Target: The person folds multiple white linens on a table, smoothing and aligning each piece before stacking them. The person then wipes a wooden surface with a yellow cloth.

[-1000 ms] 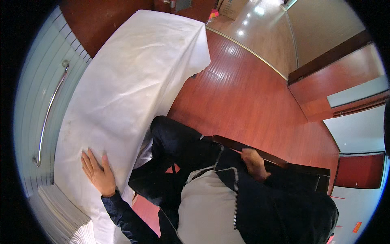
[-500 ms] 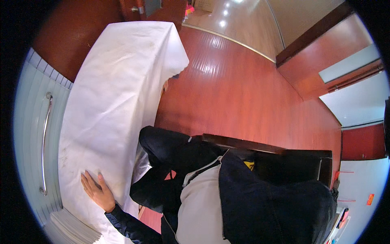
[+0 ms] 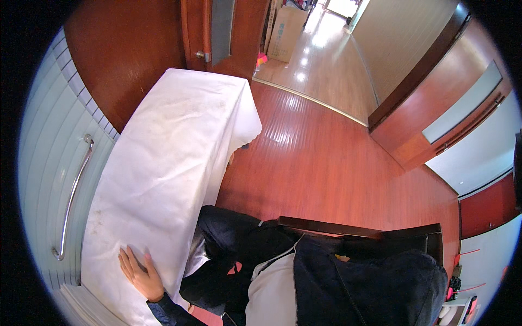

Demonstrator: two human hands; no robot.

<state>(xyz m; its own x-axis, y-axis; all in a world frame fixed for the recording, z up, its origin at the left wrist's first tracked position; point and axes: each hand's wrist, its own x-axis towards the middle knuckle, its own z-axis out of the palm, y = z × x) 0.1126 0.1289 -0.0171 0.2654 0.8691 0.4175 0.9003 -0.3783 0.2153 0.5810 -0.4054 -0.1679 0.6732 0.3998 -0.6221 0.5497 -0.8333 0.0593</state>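
My left hand lies flat, palm down, on the near part of a long table draped in a white cloth. Its fingers are stretched out and nothing is in them. The cloth has faint creases and stains, and it hangs over the table's right side. A dark sleeve covers my left forearm. My right hand is out of view; on that side only the dark jacket shows.
A metal bar handle is fixed to the pale panelled wall at the left. White stacked sheets stand at the lower left. A dark wooden frame rises beside my legs. A cardboard box stands beyond the doorway, past the reddish wood floor.
The view has tilted up, so the table and floor sit lower and more of the doorway and the cardboard box shows. My left hand stays flat on the cloth.
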